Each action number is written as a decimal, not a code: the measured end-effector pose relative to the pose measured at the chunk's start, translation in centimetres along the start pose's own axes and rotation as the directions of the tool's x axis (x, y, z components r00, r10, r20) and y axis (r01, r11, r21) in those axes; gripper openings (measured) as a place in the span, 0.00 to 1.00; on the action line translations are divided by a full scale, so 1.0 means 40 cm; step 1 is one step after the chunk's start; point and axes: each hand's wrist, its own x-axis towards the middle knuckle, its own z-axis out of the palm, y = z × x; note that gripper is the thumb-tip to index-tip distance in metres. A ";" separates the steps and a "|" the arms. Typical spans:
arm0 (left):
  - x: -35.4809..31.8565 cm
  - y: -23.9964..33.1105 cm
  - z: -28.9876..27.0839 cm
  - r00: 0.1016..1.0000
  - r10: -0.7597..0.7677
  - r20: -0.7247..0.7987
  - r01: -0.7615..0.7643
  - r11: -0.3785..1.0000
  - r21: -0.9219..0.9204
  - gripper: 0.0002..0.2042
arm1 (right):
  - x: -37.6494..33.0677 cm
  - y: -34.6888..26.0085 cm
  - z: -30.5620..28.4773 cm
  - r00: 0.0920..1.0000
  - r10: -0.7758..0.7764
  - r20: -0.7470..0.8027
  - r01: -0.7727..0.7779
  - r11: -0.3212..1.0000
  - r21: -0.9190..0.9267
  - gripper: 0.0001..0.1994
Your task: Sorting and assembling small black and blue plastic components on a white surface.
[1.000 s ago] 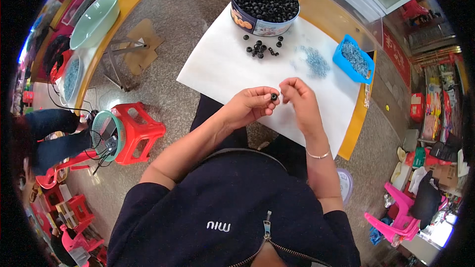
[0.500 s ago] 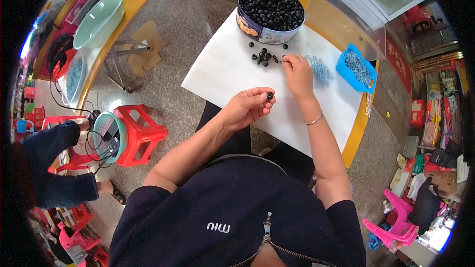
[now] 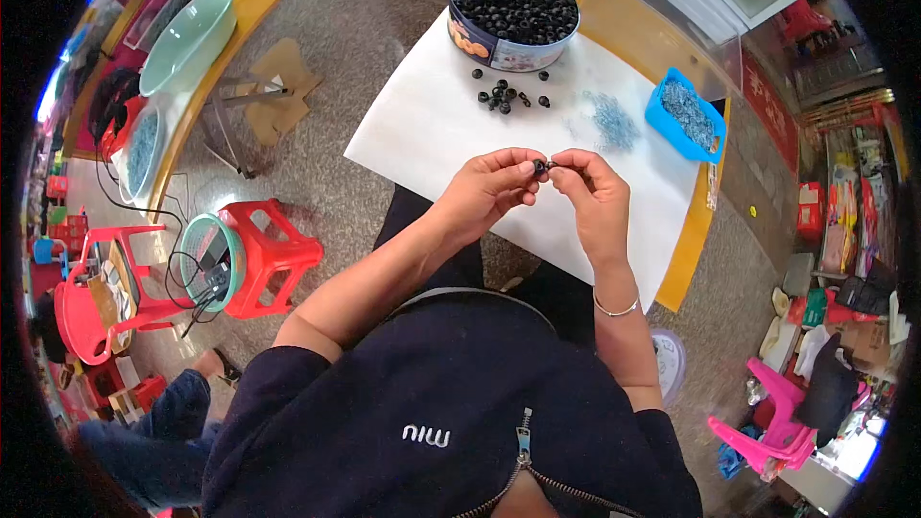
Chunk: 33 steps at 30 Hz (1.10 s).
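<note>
A person's left hand (image 3: pixel 491 188) is pinching a black bead (image 3: pixel 539 167) between thumb and forefinger over a white sheet (image 3: pixel 432 115); loose black beads (image 3: pixel 505 96) are lying beyond, before a round tin (image 3: pixel 508 56) filled with more; the right hand (image 3: pixel 597 203) is pinching a tiny dark piece (image 3: pixel 551 164) at the bead's side; scattered blue grains (image 3: pixel 614 123) are lying farther right, near a blue tray (image 3: pixel 669 131).

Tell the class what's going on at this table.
A person's left hand pinches a black bead; the right hand meets it, seemingly gripping a small dark item, hard to identify. On the white sheet beyond lie loose black beads and scattered blue pieces, near a round tin and a blue tray.
</note>
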 end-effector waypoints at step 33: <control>-0.006 -0.030 -0.007 0.994 0.113 -0.002 -0.106 0.938 0.331 0.09 | -0.023 0.015 0.008 0.842 -0.512 0.171 0.522 0.693 -0.497 0.06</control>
